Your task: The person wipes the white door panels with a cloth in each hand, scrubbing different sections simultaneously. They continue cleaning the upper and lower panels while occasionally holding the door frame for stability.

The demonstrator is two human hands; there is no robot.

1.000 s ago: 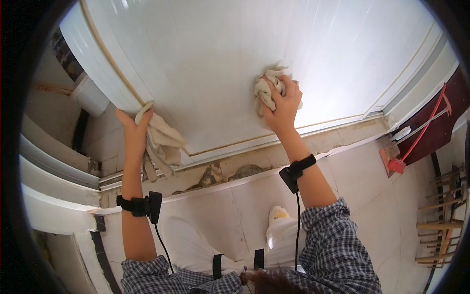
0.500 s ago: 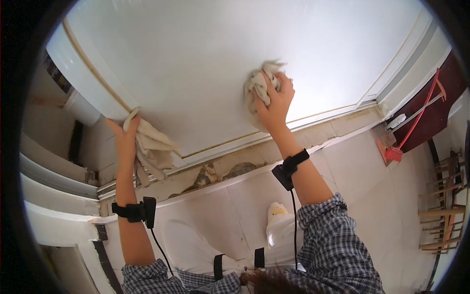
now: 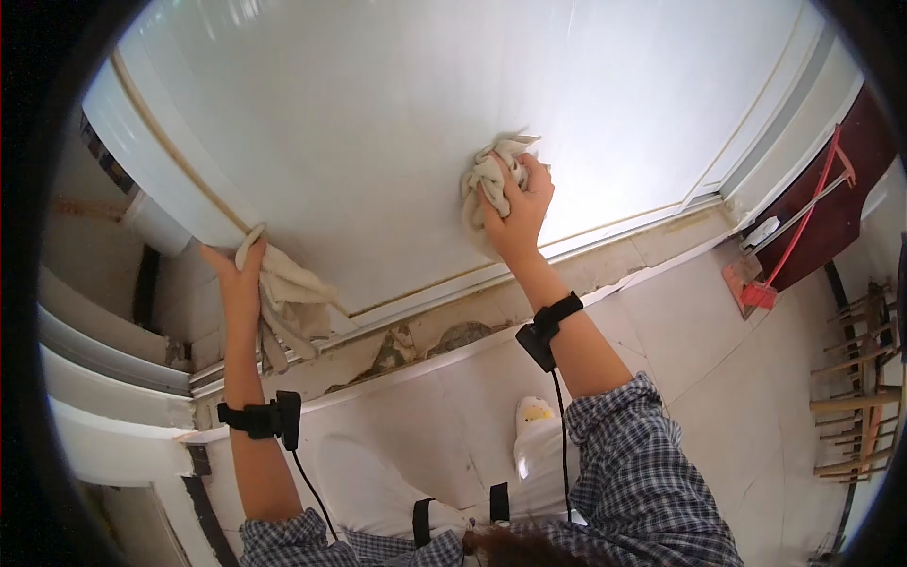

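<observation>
A bunched-up beige cloth [image 3: 484, 189] is pressed flat against the white door panel [image 3: 359, 123] under my right hand [image 3: 521, 210], whose fingers are closed on it. At the door's left edge my left hand [image 3: 238, 265] grips a second pale cloth [image 3: 291, 285], which hangs down in folds over the panel's lower corner. The thumb of that hand sticks out to the left, past the door edge. Both forearms wear black straps with small boxes and cables.
Below the door runs a worn, chipped sill [image 3: 444, 335]. A red broom [image 3: 759, 293] leans against a dark red board [image 3: 841, 208] on the right. Wooden stools [image 3: 860, 402] stand at far right. A white bucket [image 3: 159, 222] shows behind the door's left edge.
My right hand and its cloth have shifted slightly left and down across the panel. My left hand stays at the door's edge, a little lower in view with the door.
</observation>
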